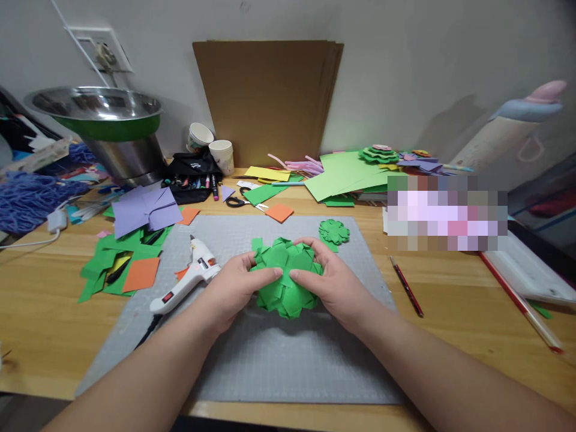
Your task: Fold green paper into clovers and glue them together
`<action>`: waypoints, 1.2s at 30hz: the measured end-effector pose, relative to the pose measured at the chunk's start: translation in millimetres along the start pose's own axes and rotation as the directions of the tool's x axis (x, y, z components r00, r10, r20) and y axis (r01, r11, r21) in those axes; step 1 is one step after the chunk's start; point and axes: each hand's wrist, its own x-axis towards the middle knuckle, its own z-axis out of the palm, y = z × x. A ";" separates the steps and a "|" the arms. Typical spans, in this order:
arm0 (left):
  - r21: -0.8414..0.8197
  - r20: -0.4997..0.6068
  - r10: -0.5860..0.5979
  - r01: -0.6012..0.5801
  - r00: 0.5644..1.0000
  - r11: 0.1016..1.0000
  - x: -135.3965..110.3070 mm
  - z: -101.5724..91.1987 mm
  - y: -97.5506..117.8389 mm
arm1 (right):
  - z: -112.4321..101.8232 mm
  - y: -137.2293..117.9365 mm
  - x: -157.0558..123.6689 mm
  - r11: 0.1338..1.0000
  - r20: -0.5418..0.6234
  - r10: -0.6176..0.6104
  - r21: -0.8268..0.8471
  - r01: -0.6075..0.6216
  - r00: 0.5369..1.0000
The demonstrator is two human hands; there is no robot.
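Note:
Between both hands is a green paper flower (288, 294) with layered petals, held above the grey cutting mat (270, 366). My left hand (236, 285) grips its left side, thumb on top near the middle. From the right, my right hand (335, 279) holds it the same way, the two thumb tips close together. The fingers beneath the flower are mostly hidden. A smaller green paper flower (333, 231) lies on the mat behind my right hand. To the left of my left hand rests a white hot glue gun (189, 279).
Green scraps and an orange paper square (141, 274) lie at the left, near purple sheets (146, 207). Scissors (243, 201) sit behind the mat. A metal basin (94, 105) stands back left, cardboard (270, 102) leans on the wall, and a pencil (407, 288) lies right.

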 end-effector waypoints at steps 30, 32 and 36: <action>-0.139 -0.001 0.026 -0.026 1.000 0.990 2.5 -3.2 1.1 | -1.9 -1.3 4.5 0.983 -0.043 -0.023 0.183 0.031 0.999; -0.132 0.033 0.030 -0.026 0.999 0.991 2.0 -4.5 3.4 | -3.4 -2.1 5.2 0.983 -0.092 -0.048 0.173 0.063 0.995; -0.114 0.069 0.001 0.007 0.998 0.993 0.3 -8.2 7.6 | -6.3 -4.8 4.5 0.992 -0.083 -0.049 0.108 0.058 0.995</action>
